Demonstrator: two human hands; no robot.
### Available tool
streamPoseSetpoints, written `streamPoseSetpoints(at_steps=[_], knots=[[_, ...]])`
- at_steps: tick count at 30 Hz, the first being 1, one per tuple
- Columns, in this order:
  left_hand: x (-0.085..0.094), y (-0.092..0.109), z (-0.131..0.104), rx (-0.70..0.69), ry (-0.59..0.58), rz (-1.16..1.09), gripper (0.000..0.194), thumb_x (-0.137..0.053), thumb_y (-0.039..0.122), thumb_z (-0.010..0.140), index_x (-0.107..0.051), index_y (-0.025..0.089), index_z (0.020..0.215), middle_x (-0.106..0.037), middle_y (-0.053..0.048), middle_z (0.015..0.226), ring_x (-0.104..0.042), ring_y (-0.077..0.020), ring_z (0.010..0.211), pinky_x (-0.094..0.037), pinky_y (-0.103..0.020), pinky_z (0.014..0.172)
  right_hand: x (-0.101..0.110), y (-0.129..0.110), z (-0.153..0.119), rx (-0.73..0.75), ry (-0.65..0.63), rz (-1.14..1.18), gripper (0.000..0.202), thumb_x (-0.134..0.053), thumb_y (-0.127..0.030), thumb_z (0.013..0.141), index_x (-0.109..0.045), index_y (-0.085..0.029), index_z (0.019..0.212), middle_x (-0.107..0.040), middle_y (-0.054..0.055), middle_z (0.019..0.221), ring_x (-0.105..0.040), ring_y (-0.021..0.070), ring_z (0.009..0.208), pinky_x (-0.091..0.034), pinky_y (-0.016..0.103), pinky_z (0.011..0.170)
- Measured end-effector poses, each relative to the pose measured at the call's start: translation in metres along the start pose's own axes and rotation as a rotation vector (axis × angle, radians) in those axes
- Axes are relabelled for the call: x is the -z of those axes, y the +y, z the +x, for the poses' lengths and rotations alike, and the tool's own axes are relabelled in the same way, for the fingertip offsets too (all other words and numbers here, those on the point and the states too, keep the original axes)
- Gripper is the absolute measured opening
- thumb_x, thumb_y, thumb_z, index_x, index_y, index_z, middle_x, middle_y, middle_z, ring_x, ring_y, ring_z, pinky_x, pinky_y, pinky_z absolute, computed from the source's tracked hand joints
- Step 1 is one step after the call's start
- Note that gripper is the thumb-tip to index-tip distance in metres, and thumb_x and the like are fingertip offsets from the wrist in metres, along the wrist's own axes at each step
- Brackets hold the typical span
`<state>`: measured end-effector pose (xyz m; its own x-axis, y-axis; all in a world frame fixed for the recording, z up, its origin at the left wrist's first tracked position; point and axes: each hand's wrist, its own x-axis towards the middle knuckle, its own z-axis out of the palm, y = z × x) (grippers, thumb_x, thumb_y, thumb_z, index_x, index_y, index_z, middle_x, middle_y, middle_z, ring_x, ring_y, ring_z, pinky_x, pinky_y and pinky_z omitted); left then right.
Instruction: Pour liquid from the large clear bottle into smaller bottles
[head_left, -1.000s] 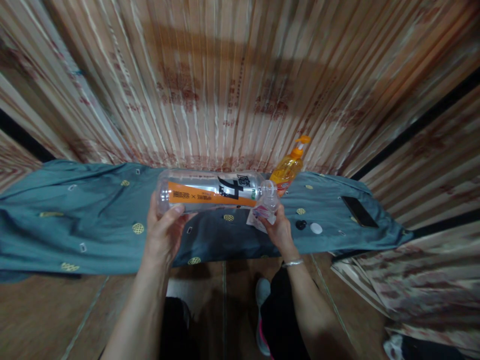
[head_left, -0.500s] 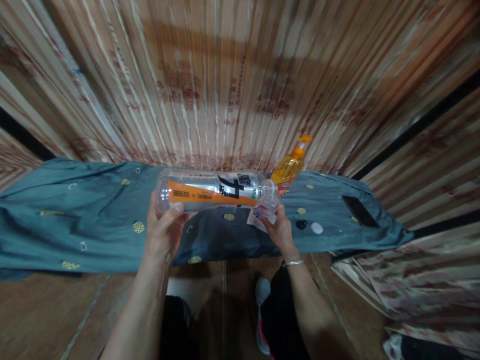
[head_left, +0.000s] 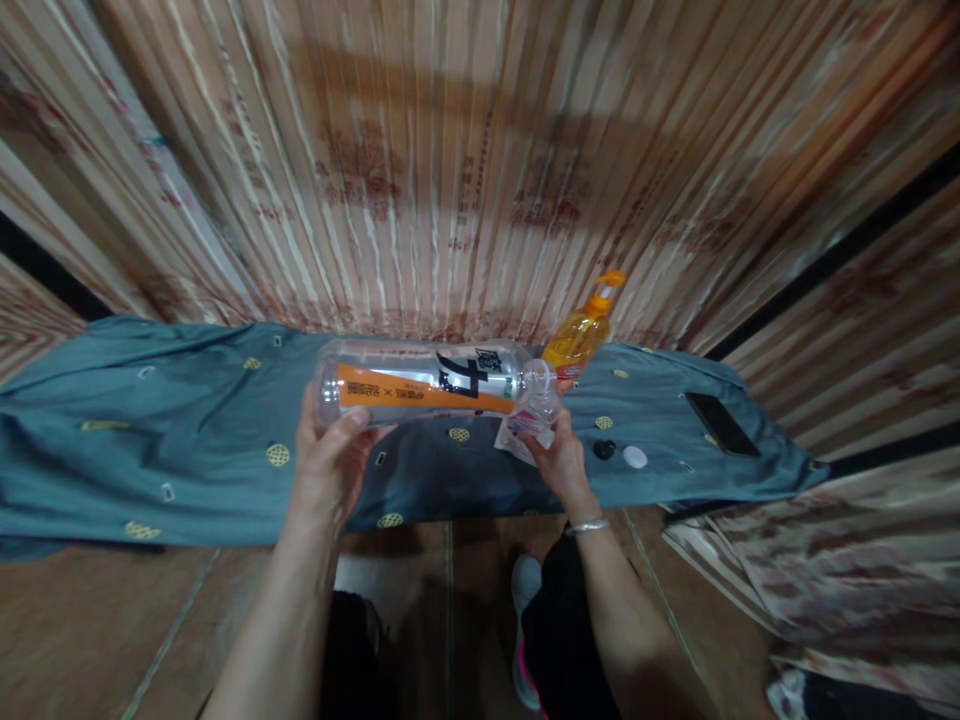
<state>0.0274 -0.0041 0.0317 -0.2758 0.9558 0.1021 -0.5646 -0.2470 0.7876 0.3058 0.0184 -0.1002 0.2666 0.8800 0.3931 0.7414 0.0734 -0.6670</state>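
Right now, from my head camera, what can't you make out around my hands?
All in the head view:
Left hand: some fingers hidden behind the clear bottle.
Right hand: exact grip near the bottle's neck is too blurred to tell.
White item: partly covered by the right hand, print too small to read.
Pump bottle: lower end partly hidden by the clear bottle.
Both forearms: cut off by the bottom edge.

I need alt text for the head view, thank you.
The left hand holds a clear bottle sideways by its base, the right hand at its neck, over a teal cloth. A pump bottle and a phone are farther right.
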Motion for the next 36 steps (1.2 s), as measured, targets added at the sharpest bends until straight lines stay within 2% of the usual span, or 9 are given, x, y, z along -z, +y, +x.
streamPoseSetpoints(at_steps=[29, 36], knots=[[0.0018, -0.0013, 0.0004, -0.005, 0.003, 0.009, 0.056, -0.090, 0.025, 0.052, -0.065, 0.024, 0.102, -0.072, -0.001, 0.091, -0.073, -0.0271, 0.089, -0.061, -0.038, 0.074, 0.0000, -0.0015, -0.0005, -0.019, 0.005, -0.004, 0.051, -0.063, -0.048, 0.081, -0.052, -0.021, 0.123, -0.077, 0.013, 0.106, -0.076, 0.0334, 0.092, -0.058, 0.040, 0.073], [0.0026, -0.0012, 0.0008, -0.004, 0.022, 0.010, 0.056, -0.090, 0.025, 0.052, -0.065, 0.023, 0.102, -0.074, -0.001, 0.090, -0.073, -0.0260, 0.085, -0.061, -0.037, 0.072, -0.0001, -0.0007, -0.0009, -0.004, 0.002, -0.003, 0.053, -0.062, -0.050, 0.082, -0.051, -0.020, 0.124, -0.077, 0.014, 0.107, -0.075, 0.0334, 0.093, -0.059, 0.041, 0.074]])
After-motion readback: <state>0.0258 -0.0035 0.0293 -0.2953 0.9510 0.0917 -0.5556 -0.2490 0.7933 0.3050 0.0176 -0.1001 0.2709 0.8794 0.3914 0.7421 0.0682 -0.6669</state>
